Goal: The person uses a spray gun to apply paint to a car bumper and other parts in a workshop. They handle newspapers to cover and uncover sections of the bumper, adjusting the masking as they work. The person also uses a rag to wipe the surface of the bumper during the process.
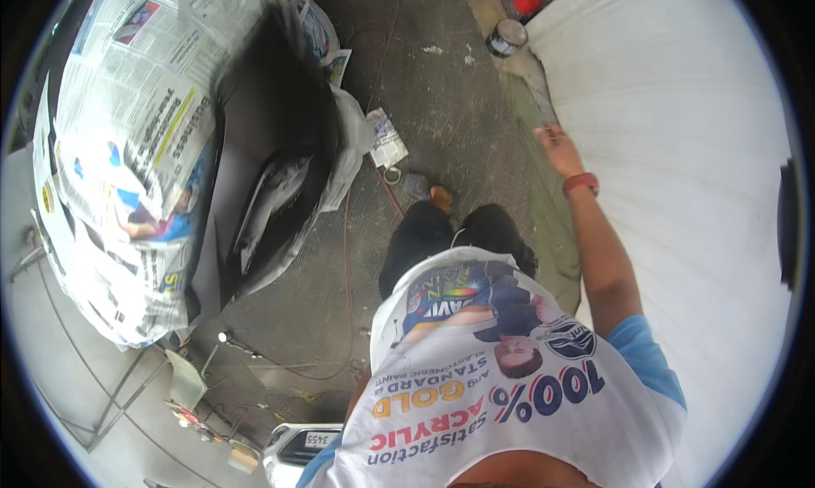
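My right hand (558, 146) reaches forward with a red band on its wrist. Its fingers are loosely apart and I see nothing in them. It hovers at the edge of a large white curved panel (679, 148), over a strip of greenish cloth (543, 208) lying along that panel. My left hand is out of sight; only part of the upper arm shows beside my white printed shirt (501, 386). My dark trousers and one foot (439, 197) stand on the grey concrete floor.
To the left stands a black vehicle body (263, 148) masked with newspaper (127, 148). A thin red hose (346, 233) runs across the floor. A crumpled paper packet (386, 140) lies ahead, a paint tin (507, 38) farther off. A metal stand (119, 394) is at lower left.
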Tool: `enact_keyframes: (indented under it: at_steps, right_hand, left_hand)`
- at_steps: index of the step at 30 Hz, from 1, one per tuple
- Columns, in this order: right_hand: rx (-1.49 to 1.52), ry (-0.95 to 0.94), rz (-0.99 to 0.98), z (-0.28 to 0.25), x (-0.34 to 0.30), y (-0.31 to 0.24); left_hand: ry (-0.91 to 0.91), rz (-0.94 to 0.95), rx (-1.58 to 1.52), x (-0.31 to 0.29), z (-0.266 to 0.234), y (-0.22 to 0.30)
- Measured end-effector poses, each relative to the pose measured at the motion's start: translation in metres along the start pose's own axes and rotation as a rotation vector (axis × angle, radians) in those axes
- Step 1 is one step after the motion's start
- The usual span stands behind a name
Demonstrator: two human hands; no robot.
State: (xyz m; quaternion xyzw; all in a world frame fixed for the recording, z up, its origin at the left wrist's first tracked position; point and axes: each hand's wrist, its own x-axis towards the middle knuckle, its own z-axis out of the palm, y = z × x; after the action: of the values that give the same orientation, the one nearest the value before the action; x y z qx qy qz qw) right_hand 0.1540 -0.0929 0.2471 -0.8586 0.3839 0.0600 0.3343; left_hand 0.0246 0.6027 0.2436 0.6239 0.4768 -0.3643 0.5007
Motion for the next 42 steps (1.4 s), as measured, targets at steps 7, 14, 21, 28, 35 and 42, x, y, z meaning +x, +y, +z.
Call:
enact_keyframes:
  at_steps: [7, 14, 21, 28, 35, 42]
  right_hand:
    - [0.003, -0.478, -0.242, 0.085, 0.052, -0.101]
    - [-0.770, -1.081, -0.844, 0.106, 0.090, -0.115]
    - [-0.748, -1.579, -0.982, 0.087, 0.132, -0.079]
    - [-0.398, -1.863, -0.830, 0.098, 0.157, -0.100]
    - [0.362, -0.798, -0.703, 0.427, 0.294, -0.171]
    - [0.682, -0.794, -0.774, 0.555, 0.369, -0.272]
  left_hand:
    - [0.109, -0.043, -0.181, -0.039, 0.100, 0.006]
    - [0.063, -0.062, -0.177, -0.064, 0.227, 0.037]
    - [-0.114, 0.204, 0.088, -0.090, 0.331, 0.025]
    - [-0.901, -0.071, 0.122, -0.078, 0.366, 0.005]
    - [0.439, 0.710, 0.828, 0.174, 0.395, 0.038]
    - [0.755, 0.598, 0.866, 0.296, 0.378, 0.056]
